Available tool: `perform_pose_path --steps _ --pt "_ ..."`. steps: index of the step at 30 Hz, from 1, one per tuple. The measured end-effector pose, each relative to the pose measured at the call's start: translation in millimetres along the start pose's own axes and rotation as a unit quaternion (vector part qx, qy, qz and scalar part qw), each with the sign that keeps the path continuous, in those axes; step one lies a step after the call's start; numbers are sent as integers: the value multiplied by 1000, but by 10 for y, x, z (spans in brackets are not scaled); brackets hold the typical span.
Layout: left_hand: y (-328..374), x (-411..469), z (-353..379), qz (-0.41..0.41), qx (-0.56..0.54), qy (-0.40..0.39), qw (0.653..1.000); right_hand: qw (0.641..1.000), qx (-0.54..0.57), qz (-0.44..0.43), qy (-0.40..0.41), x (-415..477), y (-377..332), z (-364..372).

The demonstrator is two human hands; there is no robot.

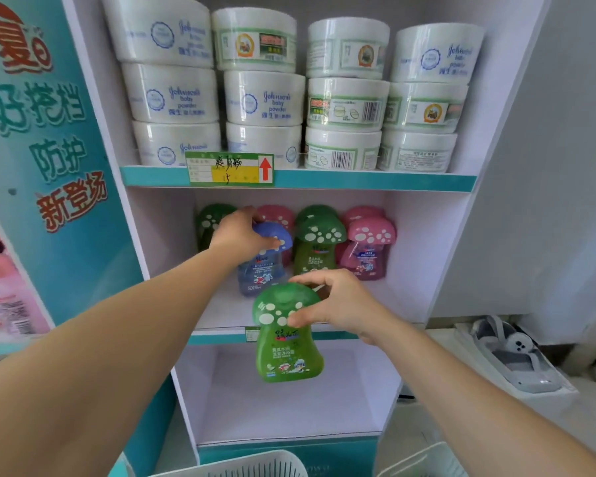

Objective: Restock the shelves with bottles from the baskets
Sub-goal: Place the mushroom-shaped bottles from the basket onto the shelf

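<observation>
You are holding the blue bottle [260, 270] by its mushroom cap with your left grip [241, 232], fingers curling over the top and thumb pressing on the cap's front. The bottle is standing upright inside the middle shelf [405, 297], just left of the shelved green bottle [315, 251] and the pink bottle [369, 253], with more capped bottles lining up behind. Whether its base is touching the shelf floor cannot be told.

Your right grip [338, 304] is pinching the cap of the held green bottle [286, 352], thumb on the front and fingers curling over the crown. That bottle is hanging upright in the air, just in front of the middle shelf's front edge, with the lower shelf [289, 414] showing behind it.

White powder tubs [265, 98] are sitting three high on the top shelf, and a price tag [229, 168] is hanging on its teal edge. Two white baskets [255, 464] are showing at the bottom of the view, between your arms.
</observation>
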State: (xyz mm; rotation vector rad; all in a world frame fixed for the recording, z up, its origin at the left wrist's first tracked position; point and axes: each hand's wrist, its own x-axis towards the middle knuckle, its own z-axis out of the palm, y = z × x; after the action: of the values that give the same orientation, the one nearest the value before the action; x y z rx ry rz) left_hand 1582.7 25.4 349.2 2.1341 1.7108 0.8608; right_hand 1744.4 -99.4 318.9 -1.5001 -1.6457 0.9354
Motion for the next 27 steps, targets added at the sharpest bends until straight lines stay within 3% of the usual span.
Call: perform_pose_path --steps 27 --pt "-26 313 304 43 5 16 999 999 38 13 -29 103 182 29"
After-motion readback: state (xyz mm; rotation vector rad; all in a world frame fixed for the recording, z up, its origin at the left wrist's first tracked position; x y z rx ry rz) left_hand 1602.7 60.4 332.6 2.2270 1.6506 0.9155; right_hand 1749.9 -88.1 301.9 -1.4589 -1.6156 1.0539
